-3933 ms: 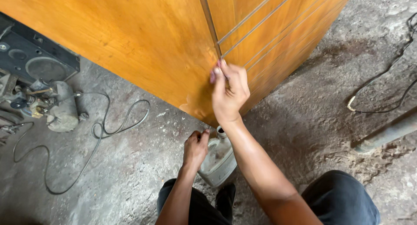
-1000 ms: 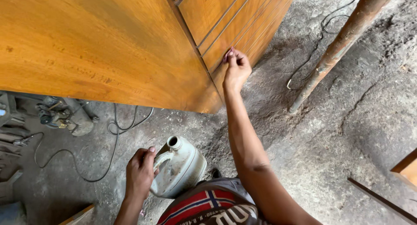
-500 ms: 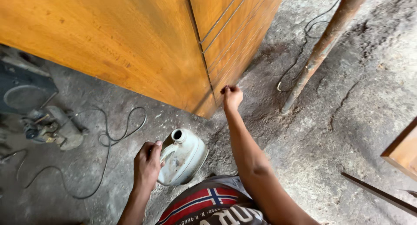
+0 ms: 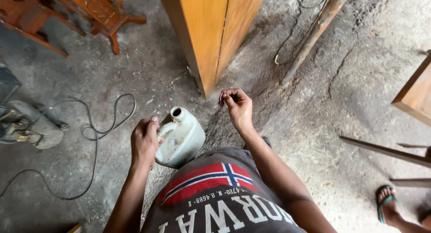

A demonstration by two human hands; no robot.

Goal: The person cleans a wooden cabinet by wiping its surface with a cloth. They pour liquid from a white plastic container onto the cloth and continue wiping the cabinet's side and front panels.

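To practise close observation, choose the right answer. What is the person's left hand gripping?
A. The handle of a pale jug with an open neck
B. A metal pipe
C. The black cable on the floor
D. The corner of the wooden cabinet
A: the left hand is closed around the handle of the pale jug, whose neck is uncapped.

A pale, grimy plastic jug [image 4: 182, 138] with an open round mouth and looped handle hangs tilted above the concrete floor [image 4: 314, 125], near the wooden cabinet's corner.
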